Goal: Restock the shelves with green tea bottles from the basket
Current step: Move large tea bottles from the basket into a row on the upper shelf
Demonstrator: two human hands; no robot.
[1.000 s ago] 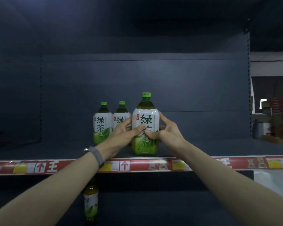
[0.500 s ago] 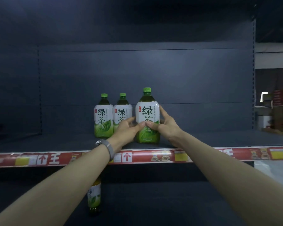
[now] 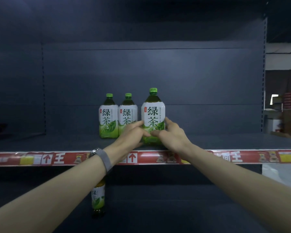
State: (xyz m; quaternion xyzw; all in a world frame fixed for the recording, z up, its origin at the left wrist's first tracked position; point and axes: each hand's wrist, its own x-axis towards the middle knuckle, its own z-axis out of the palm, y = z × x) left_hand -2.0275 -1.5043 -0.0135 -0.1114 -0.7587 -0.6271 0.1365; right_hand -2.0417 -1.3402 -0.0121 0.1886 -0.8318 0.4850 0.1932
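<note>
A green tea bottle (image 3: 152, 113) with a green cap and a white label stands upright on the dark shelf (image 3: 208, 142). My left hand (image 3: 133, 132) and my right hand (image 3: 170, 132) hold its lower half from both sides, thumbs on the front of the label. Two more green tea bottles, one (image 3: 108, 116) and another (image 3: 127, 113), stand side by side just to its left, further back. The basket is not in view.
The shelf has a red price strip (image 3: 225, 157) along its front edge. On the lower shelf a smaller tea bottle (image 3: 97, 197) stands under my left forearm. Cardboard boxes (image 3: 289, 115) are stacked past the shelf's right end.
Both hands have pushed the bottle further back on the shelf, closer to the two others. The grip has slid lower on the bottle.
</note>
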